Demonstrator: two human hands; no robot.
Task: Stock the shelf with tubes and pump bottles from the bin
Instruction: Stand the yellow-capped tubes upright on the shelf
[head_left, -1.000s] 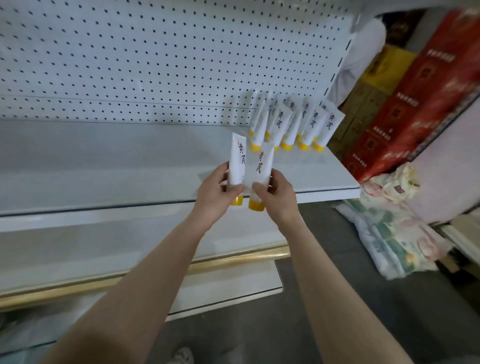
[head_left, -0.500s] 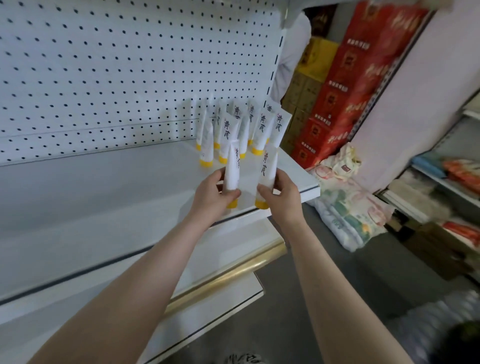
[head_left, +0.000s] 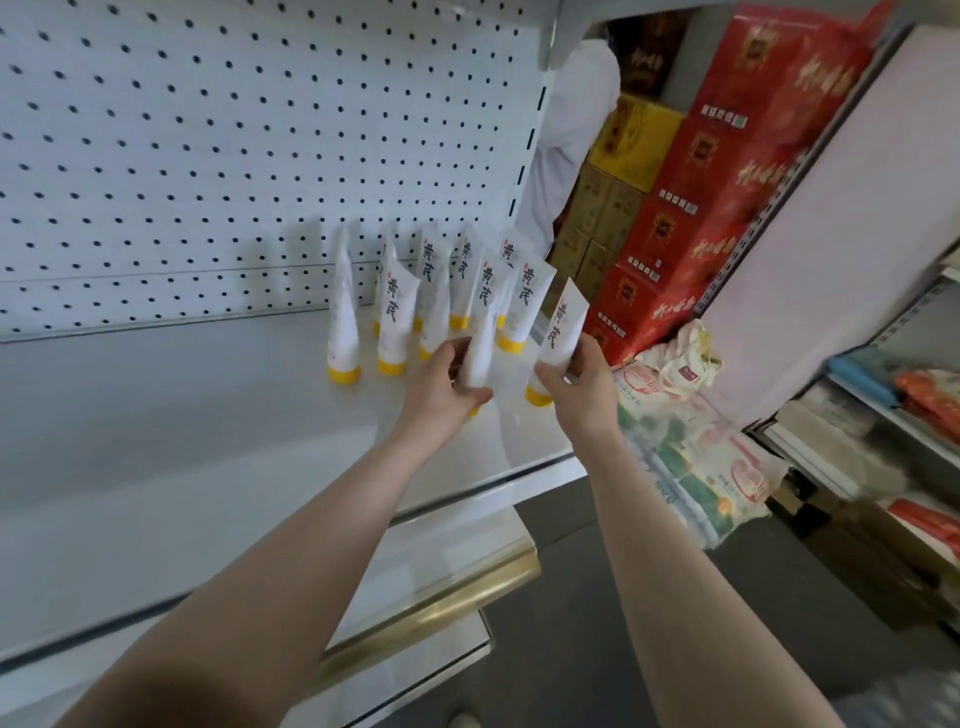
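Several white tubes with yellow caps (head_left: 395, 317) stand cap-down at the right end of the white shelf (head_left: 208, 415), against the pegboard back. My left hand (head_left: 441, 384) grips one white tube (head_left: 480, 343) just in front of that group, its cap hidden under my fingers. A little to the right, my right hand (head_left: 582, 384) holds a second tube (head_left: 561, 327) upright near the shelf's right edge, with its yellow cap low over the shelf. The bin is out of view.
A white pegboard (head_left: 208, 156) backs the shelf. Red and yellow cartons (head_left: 717, 197) are stacked beyond the shelf's right end. Bagged goods (head_left: 691, 457) lie on the floor to the right. A lower shelf with a brass strip (head_left: 441, 603) sits below.
Both hands have carried their tubes forward and rightward over the shelf, close to the standing group, and the tubes have moved apart from each other.
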